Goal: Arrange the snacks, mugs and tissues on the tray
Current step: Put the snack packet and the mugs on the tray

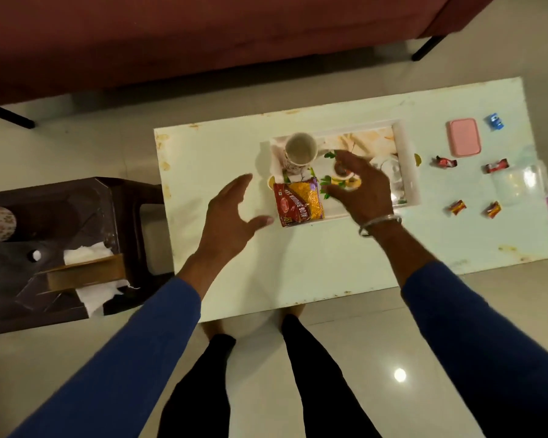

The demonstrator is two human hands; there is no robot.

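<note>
- Two task things already sit on the tray (pixel 407 159): a patterned mug (pixel 299 151) at its far-left corner and a red-and-yellow snack packet (pixel 299 203) at its near-left corner, the packet's lower end lying over the tray's near rim.
- Your right hand (pixel 359 184) hovers above the tray's middle, fingers spread and loose, grasping nothing that shows; it hides what lies under it.
- Your left hand (pixel 231 216) hangs just left of the tray, released and empty, thumb close to the packet without touching it.
- My reading: you are settling the packet and mug, so the arranging is early.
- Four small wrapped sweets, such as this one (pixel 446 161), lie on the table (pixel 314 257) well right of the tray.
- Loose tissues (pixel 87 252) with a cardboard box (pixel 86 275) rest on a dark stool (pixel 114 197) well left of the tray.
- Next, you likely need to reach well out from the tray for either.
</note>
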